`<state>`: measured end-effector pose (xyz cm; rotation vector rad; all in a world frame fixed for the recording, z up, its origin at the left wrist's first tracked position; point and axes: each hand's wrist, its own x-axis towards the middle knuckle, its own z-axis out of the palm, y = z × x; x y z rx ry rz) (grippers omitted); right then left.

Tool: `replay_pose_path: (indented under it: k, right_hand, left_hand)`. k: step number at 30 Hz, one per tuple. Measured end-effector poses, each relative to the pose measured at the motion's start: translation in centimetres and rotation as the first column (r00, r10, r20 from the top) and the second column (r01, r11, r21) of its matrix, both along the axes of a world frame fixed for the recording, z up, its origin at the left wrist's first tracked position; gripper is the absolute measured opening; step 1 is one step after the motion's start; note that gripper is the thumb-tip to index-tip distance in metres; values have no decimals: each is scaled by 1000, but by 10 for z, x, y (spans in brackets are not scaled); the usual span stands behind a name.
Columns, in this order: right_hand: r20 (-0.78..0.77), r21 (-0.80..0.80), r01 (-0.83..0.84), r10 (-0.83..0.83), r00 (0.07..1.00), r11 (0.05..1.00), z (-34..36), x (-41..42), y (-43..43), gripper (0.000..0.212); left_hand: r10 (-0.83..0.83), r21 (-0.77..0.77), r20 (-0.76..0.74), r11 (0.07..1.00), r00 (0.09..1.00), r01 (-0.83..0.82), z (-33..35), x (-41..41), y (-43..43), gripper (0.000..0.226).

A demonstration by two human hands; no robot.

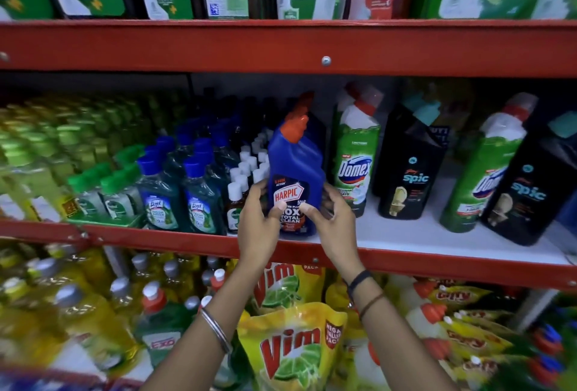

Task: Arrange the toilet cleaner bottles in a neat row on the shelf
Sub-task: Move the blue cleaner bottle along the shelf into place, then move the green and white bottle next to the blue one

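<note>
While gripped low on both sides: blue Harpic bottle [295, 168], upright at the front edge of the middle shelf [406, 234]. Left hand [260, 228] and right hand [332, 218] curled around it, thumbs on the label. Just right, green Domex bottle [356, 153], then black Spic bottle [409, 168], apart.

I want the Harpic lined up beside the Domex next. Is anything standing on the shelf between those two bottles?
Nothing visible. The Harpic bottle, gripped by the left hand and right hand, sits just left of the Domex bottle; only the right hand's fingers occupy the gap.
</note>
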<state>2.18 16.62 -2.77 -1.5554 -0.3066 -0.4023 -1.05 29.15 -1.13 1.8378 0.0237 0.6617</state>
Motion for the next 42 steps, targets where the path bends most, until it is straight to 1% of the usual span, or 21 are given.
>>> replay_pose_path:
  k: [5, 14, 18, 21, 23, 24, 25, 27, 30, 32, 35, 36, 38, 40, 42]
  right_hand:
    - [9, -94, 41, -40, 999, 995, -3, 5, 3, 59]
    - [47, -97, 47, -43, 998, 994, -3, 5, 2, 56]
    - [48, -141, 35, -28, 998, 989, -2, 3, -2, 55]
    - [50, -151, 33, -26, 998, 988, 1, -4, -17, 49]
    - [57, -114, 60, -53, 997, 992, 3, -12, -36, 46]
    - [72, -91, 78, -71, 995, 993, 5, -16, -47, 41]
    - [94, -62, 101, -95, 991, 993, 7, -20, -60, 35]
    - [139, 14, 174, -174, 975, 985, 12, -27, -89, 24]
    - [190, 94, 336, -348, 918, 937, 18, -33, -136, 17]
    - [201, 113, 444, -458, 866, 889, 17, -31, -171, 17]
    - [208, 98, 531, -539, 816, 842, 12, -23, -217, 21]
    - [204, 74, 543, -546, 813, 836, 10, -19, -230, 23]
    - [169, 10, 529, -523, 836, 849, 7, -10, -251, 28]
    - [133, -85, 454, -441, 888, 887, 5, 1, -263, 35]
    - [140, -211, 361, -337, 931, 908, 2, 12, -269, 42]
  left_hand:
    - [-29, -6, -15, 1000, 999, 29, -4, 4, 4, 43]
    - [-75, 7, -9, 997, 997, 75, -5, 8, 8, 44]
    - [-55, 20, 4, 998, 998, 55, -8, 6, 1, 47]
    - [48, -7, 124, 999, 991, -48, -8, -5, -22, 45]
    - [118, -1, 240, 993, 964, -121, -4, -14, -44, 38]
    - [127, 22, 291, 990, 948, -140, -2, -17, -57, 35]
    - [113, 50, 336, 989, 935, -137, -1, -19, -71, 33]
    - [28, 105, 376, 992, 926, -73, 3, -21, -101, 32]
    - [-127, 147, 349, 986, 928, 79, 8, -18, -147, 26]
    - [-224, 150, 330, 972, 917, 183, 9, -14, -176, 22]
    - [-340, 115, 277, 940, 899, 320, 6, -5, -215, 21]
    - [-367, 96, 245, 930, 898, 354, 4, -1, -227, 22]
    - [-409, 45, 166, 912, 897, 408, -1, 8, -247, 24]
    - [-438, -33, 83, 896, 895, 442, -2, 19, -264, 30]
    - [-439, -137, 4, 890, 898, 436, -1, 31, -278, 35]
